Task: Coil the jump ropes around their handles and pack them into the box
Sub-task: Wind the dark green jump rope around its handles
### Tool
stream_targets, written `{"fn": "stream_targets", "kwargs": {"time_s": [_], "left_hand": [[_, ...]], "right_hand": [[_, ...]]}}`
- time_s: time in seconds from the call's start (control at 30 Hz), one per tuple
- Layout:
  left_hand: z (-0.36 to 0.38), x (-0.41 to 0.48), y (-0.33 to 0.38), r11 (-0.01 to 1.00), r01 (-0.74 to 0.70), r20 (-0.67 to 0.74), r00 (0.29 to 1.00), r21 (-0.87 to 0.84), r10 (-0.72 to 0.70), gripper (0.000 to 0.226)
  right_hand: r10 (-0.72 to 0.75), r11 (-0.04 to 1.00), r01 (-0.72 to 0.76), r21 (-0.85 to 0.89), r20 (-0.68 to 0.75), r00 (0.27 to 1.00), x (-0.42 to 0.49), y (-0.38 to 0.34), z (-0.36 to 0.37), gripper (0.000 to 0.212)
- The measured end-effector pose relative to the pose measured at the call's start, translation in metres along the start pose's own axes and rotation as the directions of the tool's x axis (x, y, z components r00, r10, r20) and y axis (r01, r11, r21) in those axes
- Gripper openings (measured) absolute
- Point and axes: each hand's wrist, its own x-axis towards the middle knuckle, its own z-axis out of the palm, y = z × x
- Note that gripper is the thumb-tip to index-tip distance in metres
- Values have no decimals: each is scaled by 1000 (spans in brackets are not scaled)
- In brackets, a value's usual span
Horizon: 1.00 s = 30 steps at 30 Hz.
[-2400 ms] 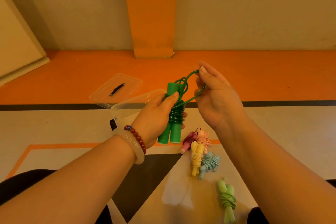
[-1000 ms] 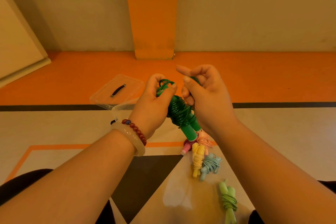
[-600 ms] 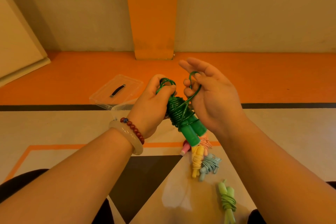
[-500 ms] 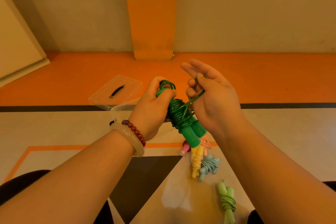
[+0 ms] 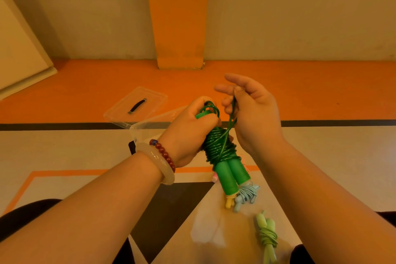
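My left hand (image 5: 188, 133) grips the two dark green handles of a jump rope (image 5: 230, 172), with most of its cord coiled round them. My right hand (image 5: 252, 118) pinches the cord's loose end, which runs taut down to the coil. Behind my left hand stands the clear plastic box (image 5: 147, 126), mostly hidden. On the floor below lie coiled ropes: a yellow one (image 5: 228, 203), a pale blue one (image 5: 246, 195), a light green one (image 5: 267, 237) and a pink one (image 5: 215, 177) that is barely visible.
The box's clear lid (image 5: 137, 105) with a dark handle lies on the orange floor behind the box. An orange pillar (image 5: 177, 17) rises at the wall ahead. My dark-clothed knees show at the lower left and right edges.
The green bundle has tilted so its handle ends point down toward me. My right hand has wound more cord on and now pulls the short remaining end up taut.
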Motion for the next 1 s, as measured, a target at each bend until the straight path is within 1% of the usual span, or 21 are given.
{"fn": "stream_targets", "kwargs": {"time_s": [0.03,0.1,0.17,0.23,0.27,0.37,0.43,0.5,0.57,0.63,0.77,0.87,0.93,1.0], "left_hand": [[0,0,-1,1000,6,12,1000,-22,-6,17],[2,-3,-2,998,22,46,999,-53,-19,23],[6,-6,-4,998,44,83,996,-52,-39,29],[10,-9,-6,997,66,122,991,-50,-60,29],[10,-10,-7,995,87,142,987,-47,-79,31],[10,-10,-7,989,146,168,975,-5,-143,27],[10,-9,-8,986,148,125,980,75,-156,27],[13,-9,-7,979,123,70,988,162,-135,27],[15,-9,-6,978,101,47,993,183,-111,26],[13,-9,-5,983,75,37,996,166,-83,20],[6,-9,-3,996,38,18,999,75,-39,18],[0,-12,6,1000,-26,-39,999,0,26,33],[-5,-12,11,997,-78,-87,993,-12,77,37],[-11,-12,14,991,-132,-124,984,-12,130,37]], "right_hand": [[-21,999,21,-44,20,1000,0,1,0,31],[-33,997,36,-74,35,999,0,0,-1,25],[-48,995,50,-89,20,999,1,-4,-2,19],[-58,992,57,-110,-5,998,1,-5,-3,15],[-63,991,61,-120,-18,998,1,-5,-3,14],[-78,984,68,-166,-54,996,2,-4,-7,19],[-67,982,53,-182,-73,995,2,-2,-8,23],[-67,981,52,-188,-71,995,1,-1,-8,26],[-83,977,72,-199,-49,995,-1,0,-7,27],[-90,977,80,-199,-38,995,-2,1,-5,28],[-74,983,78,-167,28,997,-2,2,0,28],[-40,986,53,-159,87,995,-2,3,2,33],[25,988,-13,-157,75,997,2,2,0,38],[144,985,-139,-100,53,988,4,-3,-3,44]]}}
